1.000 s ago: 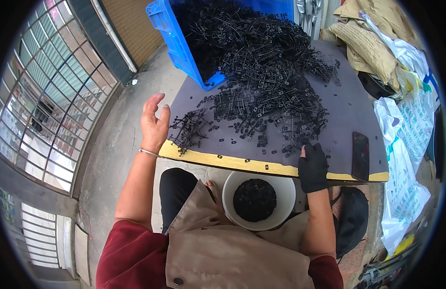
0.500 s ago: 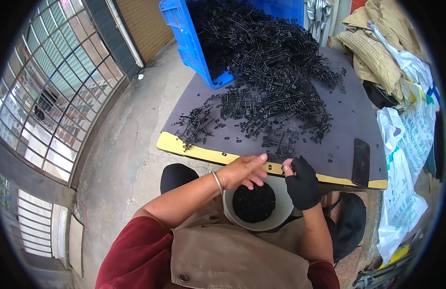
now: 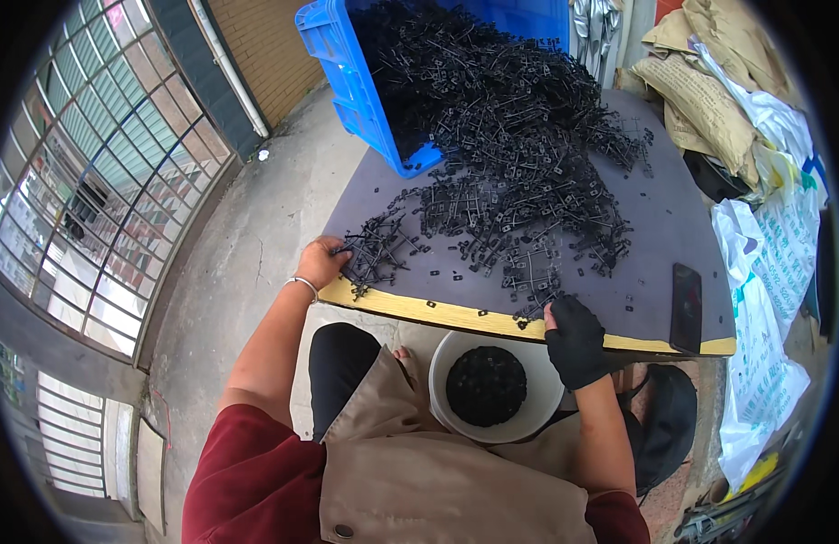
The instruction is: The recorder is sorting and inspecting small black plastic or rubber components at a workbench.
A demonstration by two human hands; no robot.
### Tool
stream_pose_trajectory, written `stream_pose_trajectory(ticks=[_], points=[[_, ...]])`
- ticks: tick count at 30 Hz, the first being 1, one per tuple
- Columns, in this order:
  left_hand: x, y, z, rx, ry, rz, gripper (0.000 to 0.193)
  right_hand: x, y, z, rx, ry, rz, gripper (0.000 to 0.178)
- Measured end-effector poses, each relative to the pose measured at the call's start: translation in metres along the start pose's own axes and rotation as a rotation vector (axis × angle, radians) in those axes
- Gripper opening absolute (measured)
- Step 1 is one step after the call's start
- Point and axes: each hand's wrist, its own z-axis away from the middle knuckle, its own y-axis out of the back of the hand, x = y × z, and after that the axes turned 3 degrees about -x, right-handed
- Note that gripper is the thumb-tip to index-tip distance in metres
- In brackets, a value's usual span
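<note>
My bare left hand (image 3: 322, 263), with a bracelet at its wrist, is at the table's left front corner. Its fingers are closed at the edge of a small heap of thin black plastic sprues (image 3: 379, 254). My right hand (image 3: 575, 340), in a black fingerless glove, is curled at the yellow front edge, its thumb against the end of a black plastic sprue (image 3: 531, 281); its other fingertips are hidden. Below, between my knees, a white bucket (image 3: 445, 408) contains small black parts (image 3: 486, 387).
A large heap of black sprues (image 3: 519, 136) spills from a tipped blue crate (image 3: 360, 113) onto the grey tabletop (image 3: 664, 218). A dark phone (image 3: 685, 308) lies at the right front. Brown sacks (image 3: 696, 109) and white plastic bags (image 3: 755, 299) stand beyond the right edge.
My left hand has swung from above the bucket to the small heap at the left. The right hand has shifted slightly down and right, staying by the front edge.
</note>
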Motion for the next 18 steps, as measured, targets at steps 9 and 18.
stream_pose_trajectory(ticks=[9,18], points=[[0.009,-0.003,-0.004,0.227,-0.222,0.114,0.026,0.003,0.004,-0.002,-0.032,0.021,0.008,0.009],[0.018,0.01,-0.005,0.007,-0.183,-0.26,0.028,0.004,0.013,-0.002,-0.056,-0.017,-0.147,0.008]])
